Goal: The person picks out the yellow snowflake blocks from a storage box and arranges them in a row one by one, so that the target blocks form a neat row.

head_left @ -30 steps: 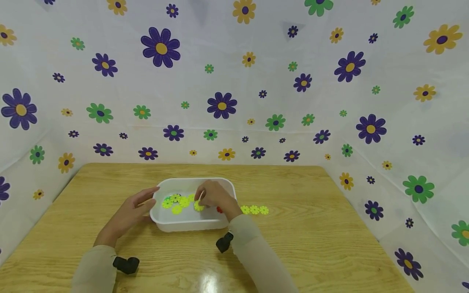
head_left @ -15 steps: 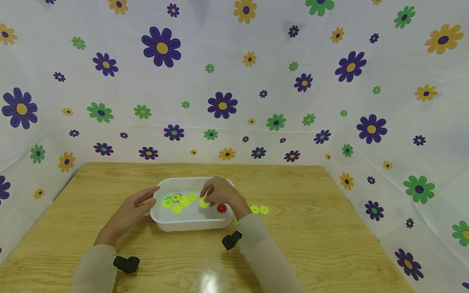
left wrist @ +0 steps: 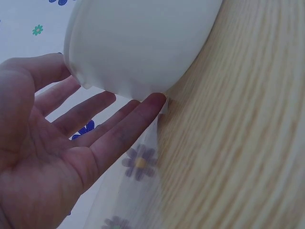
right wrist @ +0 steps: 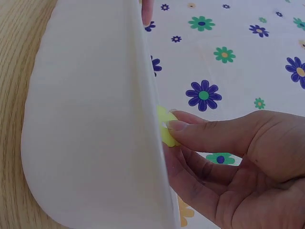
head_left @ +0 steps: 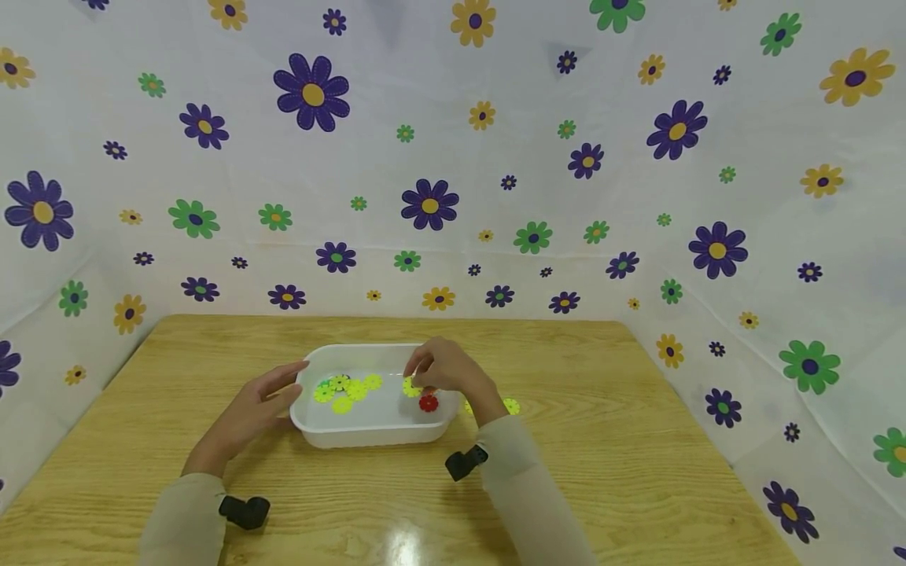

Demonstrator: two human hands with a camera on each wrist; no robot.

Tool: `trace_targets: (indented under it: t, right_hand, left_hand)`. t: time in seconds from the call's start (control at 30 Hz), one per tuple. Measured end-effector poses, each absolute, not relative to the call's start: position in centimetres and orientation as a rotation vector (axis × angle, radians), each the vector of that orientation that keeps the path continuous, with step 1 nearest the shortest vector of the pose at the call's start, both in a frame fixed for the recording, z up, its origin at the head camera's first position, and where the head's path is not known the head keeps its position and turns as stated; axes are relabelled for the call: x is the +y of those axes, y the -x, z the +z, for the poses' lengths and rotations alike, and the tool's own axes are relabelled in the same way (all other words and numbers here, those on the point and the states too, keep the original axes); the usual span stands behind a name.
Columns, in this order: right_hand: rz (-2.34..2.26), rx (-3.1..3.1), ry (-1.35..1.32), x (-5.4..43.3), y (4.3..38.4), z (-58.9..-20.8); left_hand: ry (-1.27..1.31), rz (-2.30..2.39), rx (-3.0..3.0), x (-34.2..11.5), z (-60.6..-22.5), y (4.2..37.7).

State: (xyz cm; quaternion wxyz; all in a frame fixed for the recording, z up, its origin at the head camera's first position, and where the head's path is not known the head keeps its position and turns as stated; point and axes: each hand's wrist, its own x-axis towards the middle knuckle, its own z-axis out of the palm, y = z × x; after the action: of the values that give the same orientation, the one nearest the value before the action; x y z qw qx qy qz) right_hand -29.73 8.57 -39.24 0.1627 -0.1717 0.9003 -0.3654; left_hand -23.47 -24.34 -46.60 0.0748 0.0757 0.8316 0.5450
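A white plastic tray (head_left: 368, 437) sits on the table with several yellow flower-shaped discs (head_left: 356, 389) grouped in its left half. My left hand (head_left: 256, 405) is at the tray's left end, fingers fairly straight and spread, fingertips touching its outer wall in the left wrist view. Inside the right part of the tray, my right hand (head_left: 449, 368) pinches a yellow flower-shaped disc (right wrist: 165, 126) between thumb and fingers. Just below those fingers lies a red flower-shaped disc (head_left: 428, 403). A bit of green shows under the yellow group.
To the right of the tray, yellow discs (head_left: 511, 406) lie in a row on the wooden table (head_left: 602, 472), partly hidden by the right wrist. White cloth (head_left: 453, 157) with printed flowers hangs behind and at both sides of the table.
My right hand has moved rightward across the tray with the pinched yellow disc, uncovering the red disc and now covering part of the row outside. The left hand keeps its place.
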Motion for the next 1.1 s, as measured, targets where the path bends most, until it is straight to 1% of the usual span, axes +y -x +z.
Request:
trace_targets:
  t: [0.83, 1.1]
  right_hand:
    - [-1.19, 2.574, 0.378, 13.1, 29.2, -38.1]
    - [-1.208, 2.598, 0.315, 14.9, 29.2, -38.3]
  left_hand:
    - [-0.261, 1.647, 2.486, -24.1, -46.2, 23.1]
    - [-0.258, 1.645, 2.495, -24.2, -46.4, 23.2]
